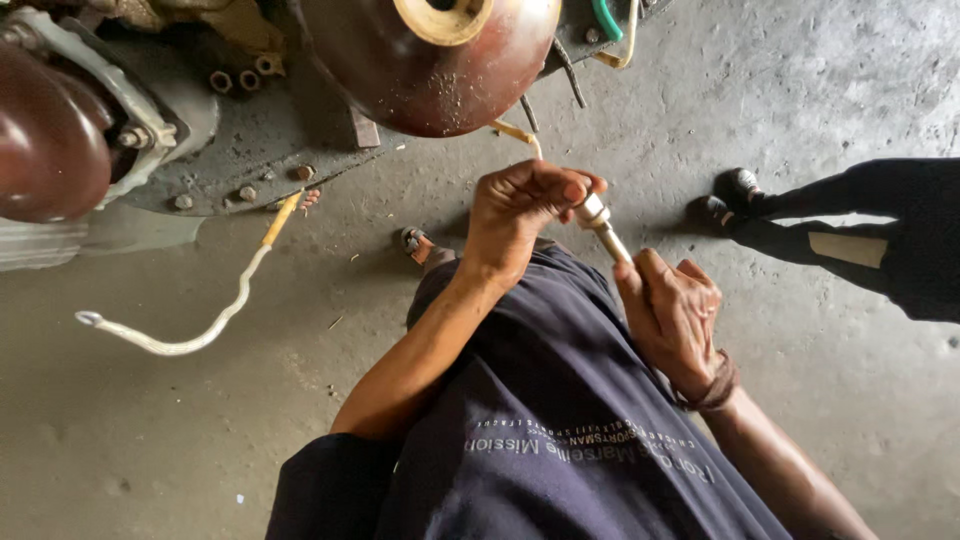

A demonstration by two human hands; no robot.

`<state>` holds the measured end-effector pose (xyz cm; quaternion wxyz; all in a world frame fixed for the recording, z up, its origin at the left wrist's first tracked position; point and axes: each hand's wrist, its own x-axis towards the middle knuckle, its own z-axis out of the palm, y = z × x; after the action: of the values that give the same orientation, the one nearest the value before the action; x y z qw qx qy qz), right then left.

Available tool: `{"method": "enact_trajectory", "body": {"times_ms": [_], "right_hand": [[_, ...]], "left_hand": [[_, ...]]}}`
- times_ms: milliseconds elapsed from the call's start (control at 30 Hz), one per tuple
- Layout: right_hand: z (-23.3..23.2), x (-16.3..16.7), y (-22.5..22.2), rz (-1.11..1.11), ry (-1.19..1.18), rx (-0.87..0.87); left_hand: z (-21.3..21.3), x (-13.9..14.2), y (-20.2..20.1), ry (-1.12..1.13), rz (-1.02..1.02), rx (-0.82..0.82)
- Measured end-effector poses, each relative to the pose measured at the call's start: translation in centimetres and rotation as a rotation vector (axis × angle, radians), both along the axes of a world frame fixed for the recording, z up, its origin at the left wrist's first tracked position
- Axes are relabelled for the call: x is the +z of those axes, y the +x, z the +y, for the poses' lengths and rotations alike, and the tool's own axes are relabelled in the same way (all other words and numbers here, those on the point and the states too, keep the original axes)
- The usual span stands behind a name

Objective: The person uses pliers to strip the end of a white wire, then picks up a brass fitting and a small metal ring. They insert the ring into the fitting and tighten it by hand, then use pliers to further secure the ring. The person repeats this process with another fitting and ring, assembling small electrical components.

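Left hand (525, 215): fingertips pinch the metal end fitting (593, 210) of the cable.
Right hand (672, 318): clenched around the cable (612, 243) just below (held over the lap).
Progress: fitting seated; tightening seems unfinished.
Other cable (205, 325): loose on floor (150, 440).

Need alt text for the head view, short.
Seen from above, a person's left hand and right hand hold a pale sleeved cable by its metal end fitting. Brown insulator domes on a grimy machine sit above; another person's dark-clad legs stand at right on the concrete floor.
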<state>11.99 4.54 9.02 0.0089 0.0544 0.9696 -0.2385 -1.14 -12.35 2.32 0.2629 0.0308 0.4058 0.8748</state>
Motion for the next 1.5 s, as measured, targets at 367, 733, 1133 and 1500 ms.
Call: {"method": "enact_trajectory", "body": {"times_ms": [367,733,1133,1500], "right_hand": [[1.4,0.0,-0.5,-0.443,-1.010,-0.275],[3.3,2.2,-3.2,-0.692,-1.573,-0.474],[6.8,1.0,-2.4,-0.017,0.030,0.173],[9.1,3.7,-6.0,-0.934,-1.137,-0.335]], "left_hand": [[0.9,0.1,0.3,0.063,-0.017,0.042],[1.7,0.0,-0.5,-0.050,-0.044,0.066],[5.0,-1.2,0.0,-0.261,0.224,0.114],[4.4,-0.8,-1.4,-0.151,0.172,0.093]]}}
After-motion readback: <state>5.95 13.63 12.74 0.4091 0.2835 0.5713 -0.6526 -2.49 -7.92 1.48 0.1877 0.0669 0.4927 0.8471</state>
